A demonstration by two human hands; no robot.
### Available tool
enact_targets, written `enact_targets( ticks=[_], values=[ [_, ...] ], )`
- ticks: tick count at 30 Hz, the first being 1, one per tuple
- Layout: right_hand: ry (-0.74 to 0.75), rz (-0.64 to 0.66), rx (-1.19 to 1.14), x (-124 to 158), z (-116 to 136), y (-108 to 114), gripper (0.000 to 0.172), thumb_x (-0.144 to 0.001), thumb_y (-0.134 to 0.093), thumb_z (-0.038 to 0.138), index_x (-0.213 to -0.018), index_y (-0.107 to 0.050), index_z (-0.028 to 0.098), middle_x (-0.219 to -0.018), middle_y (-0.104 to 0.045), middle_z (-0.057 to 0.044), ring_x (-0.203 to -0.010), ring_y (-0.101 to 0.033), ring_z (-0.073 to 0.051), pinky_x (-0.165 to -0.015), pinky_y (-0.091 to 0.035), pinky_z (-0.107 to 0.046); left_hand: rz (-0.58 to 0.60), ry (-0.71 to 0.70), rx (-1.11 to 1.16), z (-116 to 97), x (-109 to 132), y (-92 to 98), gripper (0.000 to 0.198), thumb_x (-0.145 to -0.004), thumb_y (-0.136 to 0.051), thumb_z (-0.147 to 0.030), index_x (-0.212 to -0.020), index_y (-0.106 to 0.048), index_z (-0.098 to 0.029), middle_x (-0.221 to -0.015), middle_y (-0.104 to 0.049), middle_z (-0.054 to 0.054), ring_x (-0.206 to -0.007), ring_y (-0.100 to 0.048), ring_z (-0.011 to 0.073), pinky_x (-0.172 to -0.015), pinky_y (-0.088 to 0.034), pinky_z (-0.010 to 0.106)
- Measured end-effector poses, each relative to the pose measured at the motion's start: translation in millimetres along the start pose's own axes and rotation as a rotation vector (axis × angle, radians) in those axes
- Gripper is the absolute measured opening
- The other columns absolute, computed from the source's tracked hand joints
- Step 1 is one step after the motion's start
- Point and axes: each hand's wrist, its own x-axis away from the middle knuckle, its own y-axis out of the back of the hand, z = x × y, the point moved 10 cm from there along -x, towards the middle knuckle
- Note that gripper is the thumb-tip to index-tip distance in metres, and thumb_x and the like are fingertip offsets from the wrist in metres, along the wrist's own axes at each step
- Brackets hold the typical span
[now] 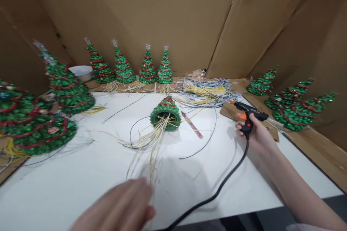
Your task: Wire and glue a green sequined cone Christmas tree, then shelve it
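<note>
My right hand (256, 133) is closed around the handle of a black-and-orange hot glue gun (248, 111), its orange tip pointing left. A black cord (217, 193) runs from the grip down to the table's front edge. Blurred by motion, my left hand (121, 202) is at the bottom, by the ends of yellow wires; whether its fingers grip any is unclear. In the middle lies a green Christmas tree figurine (165, 112) on its side, hollow base towards me. Yellow, white and dark wires (155, 133) spill from that opening onto the white tabletop (103, 177).
Decorated trees (148, 66) stand along the back, with larger ones (67, 86) at left and several (292, 108) at right. Bundled wires (208, 90) lie behind. A reddish flat strip (192, 125) is right of the middle tree. Cardboard walls (135, 11) enclose the table; a white bowl (82, 73) sits back left.
</note>
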Motion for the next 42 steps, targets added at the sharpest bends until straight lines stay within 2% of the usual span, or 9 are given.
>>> enact_targets(
  ticks=[1,3,6,9,13,18,21,25,42],
  values=[
    [0.004,0.002,-0.002,-3,2,-1,0.025,-0.086,-0.041,0.030,-0.084,-0.059,0.014,-0.058,-0.043,0.002,-0.048,-0.047,-0.007,-0.036,-0.038,-0.015,-0.007,-0.076,-0.006,-15,-10,-4.7,0.042,-0.085,-0.037,-0.014,-0.124,-0.046,-0.029,-0.127,-0.050,-0.001,-0.109,-0.052,0.0171,-0.085,-0.050,0.027],
    [0.030,0.021,-0.005,-7,6,-4,0.018,-0.083,-0.044,0.023,-0.082,-0.059,0.013,-0.059,-0.045,0.002,-0.050,-0.048,-0.007,-0.038,-0.040,-0.015,0.145,-0.183,-0.115,-34,-38,-39.8,0.036,-0.084,-0.034,-0.006,-0.114,-0.053,-0.012,-0.120,-0.055,0.009,-0.109,-0.051,0.0193,-0.086,-0.050,0.028],
    [0.071,0.034,0.006,-11,10,-5,0.009,-0.075,-0.051,0.015,-0.078,-0.058,0.011,-0.060,-0.047,0.002,-0.053,-0.050,-0.007,-0.040,-0.042,-0.015,0.237,-0.044,-0.240,-16,-86,-83.8,0.031,-0.084,-0.038,-0.007,-0.110,-0.053,-0.002,-0.115,-0.055,0.017,-0.107,-0.051,0.0252,-0.094,-0.044,0.037],
    [0.086,0.019,0.034,-13,8,0,0.004,-0.069,-0.056,0.012,-0.072,-0.057,0.011,-0.062,-0.050,0.001,-0.056,-0.052,-0.008,-0.043,-0.045,-0.015,0.287,0.016,-0.338,3,-111,-110.3,0.038,-0.085,-0.041,-0.012,-0.119,-0.045,0.004,-0.114,-0.054,0.021,-0.104,-0.051,0.0285,-0.091,-0.044,0.039],
    [0.101,0.007,0.077,-15,4,8,0.008,-0.064,-0.061,0.013,-0.071,-0.057,0.012,-0.063,-0.052,0.001,-0.058,-0.054,-0.009,-0.045,-0.047,-0.015,0.300,0.201,-0.304,24,-119,-109.1,0.047,-0.084,-0.050,-0.021,-0.124,-0.041,0.001,-0.112,-0.053,0.019,-0.103,-0.049,0.0299,-0.086,-0.045,0.040],
    [0.139,0.035,0.116,-11,6,7,0.013,-0.061,-0.064,0.013,-0.072,-0.057,0.014,-0.063,-0.053,0.001,-0.059,-0.055,-0.010,-0.047,-0.048,-0.016,0.409,0.382,-0.197,36,-122,-106.2,0.035,-0.084,-0.048,-0.025,-0.114,-0.048,-0.006,-0.114,-0.050,0.018,-0.094,-0.054,0.0305,-0.064,-0.049,0.037],
    [0.147,0.037,0.120,-7,6,6,0.014,-0.061,-0.064,0.014,-0.072,-0.057,0.015,-0.062,-0.053,0.001,-0.059,-0.055,-0.010,-0.046,-0.047,-0.016,0.461,0.443,-0.160,45,-122,-109.8,0.035,-0.084,-0.050,-0.026,-0.114,-0.046,-0.008,-0.099,-0.058,0.017,-0.083,-0.060,0.0303,-0.063,-0.048,0.038],
    [0.127,0.026,0.124,-6,2,7,0.012,-0.062,-0.063,0.014,-0.073,-0.058,0.014,-0.063,-0.054,0.001,-0.059,-0.055,-0.009,-0.045,-0.047,-0.015,0.465,0.465,-0.134,54,-118,-112.6,0.036,-0.084,-0.051,-0.026,-0.115,-0.044,-0.010,-0.076,-0.063,0.013,-0.078,-0.062,0.0316,-0.063,-0.046,0.038],
    [0.056,-0.008,0.130,-13,-9,14,0.010,-0.062,-0.061,0.012,-0.071,-0.059,0.012,-0.063,-0.052,0.001,-0.058,-0.055,-0.010,-0.045,-0.048,-0.015,0.372,0.527,0.020,72,-107,-122.4,0.035,-0.084,-0.049,-0.039,-0.110,-0.045,-0.017,-0.079,-0.064,0.009,-0.076,-0.063,0.0281,-0.059,-0.044,0.032]
  ],
)
